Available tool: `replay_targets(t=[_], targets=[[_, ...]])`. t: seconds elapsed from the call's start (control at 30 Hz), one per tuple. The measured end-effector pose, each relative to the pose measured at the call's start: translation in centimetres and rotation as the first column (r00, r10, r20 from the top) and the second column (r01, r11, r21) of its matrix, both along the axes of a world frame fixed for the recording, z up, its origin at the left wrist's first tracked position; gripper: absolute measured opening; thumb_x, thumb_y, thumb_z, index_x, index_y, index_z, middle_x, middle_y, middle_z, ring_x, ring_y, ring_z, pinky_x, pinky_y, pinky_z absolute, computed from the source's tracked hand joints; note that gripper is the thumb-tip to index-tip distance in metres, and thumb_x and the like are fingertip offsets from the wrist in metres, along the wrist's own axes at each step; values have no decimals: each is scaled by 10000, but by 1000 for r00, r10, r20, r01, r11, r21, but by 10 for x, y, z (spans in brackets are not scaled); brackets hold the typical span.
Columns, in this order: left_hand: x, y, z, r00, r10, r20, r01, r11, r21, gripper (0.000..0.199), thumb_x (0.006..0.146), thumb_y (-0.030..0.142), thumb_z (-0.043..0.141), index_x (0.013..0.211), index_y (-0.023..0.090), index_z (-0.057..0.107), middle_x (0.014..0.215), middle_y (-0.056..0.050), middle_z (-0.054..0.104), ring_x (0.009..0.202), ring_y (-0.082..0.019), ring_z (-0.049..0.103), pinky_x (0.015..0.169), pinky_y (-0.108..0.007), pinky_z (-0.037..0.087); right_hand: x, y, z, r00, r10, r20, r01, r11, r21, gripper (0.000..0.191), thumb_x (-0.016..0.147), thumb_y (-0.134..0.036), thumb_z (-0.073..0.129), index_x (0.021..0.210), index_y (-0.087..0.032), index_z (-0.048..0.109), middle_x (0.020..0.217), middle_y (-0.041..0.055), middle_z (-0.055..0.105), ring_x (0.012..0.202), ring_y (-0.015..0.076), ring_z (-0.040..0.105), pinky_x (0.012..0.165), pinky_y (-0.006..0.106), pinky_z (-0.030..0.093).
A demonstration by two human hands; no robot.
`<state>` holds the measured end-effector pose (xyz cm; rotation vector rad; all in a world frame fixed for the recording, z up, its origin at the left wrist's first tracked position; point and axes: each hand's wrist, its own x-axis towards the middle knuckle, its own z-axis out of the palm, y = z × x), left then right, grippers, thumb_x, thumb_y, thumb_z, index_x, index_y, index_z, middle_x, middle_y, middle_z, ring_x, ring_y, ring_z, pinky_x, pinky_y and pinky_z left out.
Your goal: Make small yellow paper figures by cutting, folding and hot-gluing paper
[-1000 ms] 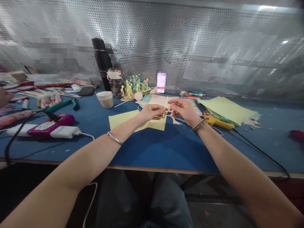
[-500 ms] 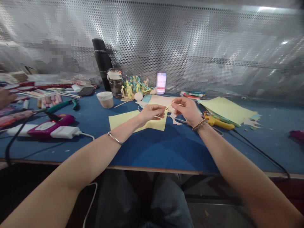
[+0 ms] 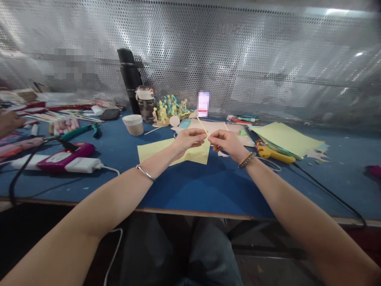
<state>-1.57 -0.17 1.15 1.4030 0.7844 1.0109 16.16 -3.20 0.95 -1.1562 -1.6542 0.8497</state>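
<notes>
The other person's hand (image 3: 11, 124) is cut off by the left edge. The small purple thing (image 3: 374, 171) is cut off by the right edge. Blurry squares hide part of the bright phone screen (image 3: 203, 104).

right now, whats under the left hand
Beneath the left hand and wrist, a yellow sheet shows on both sides, lying on the blue table. Whatever else they cover there cannot be seen.
</notes>
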Motion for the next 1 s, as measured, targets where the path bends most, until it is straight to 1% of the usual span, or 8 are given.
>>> replay_targets(t=[0.1, 0.33, 0.6, 0.7, 0.77, 0.87, 0.93, 1.0], targets=[[1, -1, -1, 1000, -11, -27, 11, 1000, 17, 260, 641, 328, 744, 825, 156, 678, 776, -35, 638, 691, -93, 556, 795, -307, 454, 0, 0, -1, 1000, 12, -13, -12, 1000, 10, 245, 734, -406, 665, 772, -169, 613, 615, -8, 573, 512, 90, 548, 501, 223, 476], [0, -1, -1, 999, -27, -43, 29, 999, 42, 266, 650, 378, 732, 826, 182, 693, 959, -66, 656, 775, -111, 576, 776, -284, 452, 0, -1, 0, 1000, 0, 8, 0, 1000, 9, 243, 735, -407, 664, 771, -173, 610, 619, -9, 573, 509, 87, 552, 501, 219, 477], [0, -1, -1, 998, -17, -54, 20, 999, 46, 270, 651, 381, 729, 831, 183, 694, 919, -64, 655, 774, -119, 577, 782, -296, 451, -1, -2, 0, 1000, 5, 7, -5, 1000, -3, 247, 734, -409, 663, 773, -171, 610, 631, -7, 579, 518, 87, 556, 502, 218, 483], [0, -2, 2, 998, -19, -51, 22, 998, 51, 325, 646, 351, 741, 924, 193, 683, 913, -58, 646, 783, -121, 582, 781, -288, 455, 0, 0, 0, 1000, -1, -3, 1, 1000, -1, 241, 733, -399, 663, 779, -170, 606, 651, -6, 582, 512, 84, 557, 502, 222, 489], [-1, -2, 4, 999, 25, -24, -23, 998, 60, 371, 676, 385, 715, 994, 200, 663, 960, -67, 639, 802, -133, 593, 774, -288, 464, 1, 0, 1, 1000, -21, 4, 21, 1000, -2, 228, 729, -383, 667, 774, -168, 602, 650, -4, 583, 505, 85, 558, 495, 223, 489], [-3, 0, 8, 990, 136, 26, -139, 982, 127, 396, 747, 480, 622, 1027, 200, 642, 1057, -86, 621, 840, -156, 609, 764, -286, 477, 2, 0, 2, 997, -60, 40, 60, 998, 0, 207, 718, -357, 674, 759, -166, 603, 634, 1, 588, 498, 91, 561, 481, 224, 479], [-5, 4, 8, 982, 188, 25, -189, 965, 179, 400, 764, 488, 597, 1042, 202, 633, 1064, -86, 624, 859, -162, 615, 761, -278, 479, 2, 0, 4, 995, -73, 69, 73, 997, 15, 210, 713, -360, 676, 753, -165, 609, 616, 5, 591, 498, 99, 564, 479, 233, 472], [-6, 7, 6, 977, 211, 7, -208, 956, 208, 387, 755, 469, 611, 1029, 198, 635, 1034, -83, 637, 866, -162, 617, 763, -275, 479, 3, 0, 4, 993, -78, 90, 75, 997, 34, 223, 708, -375, 677, 750, -165, 614, 598, 6, 591, 495, 107, 563, 480, 245, 466]])
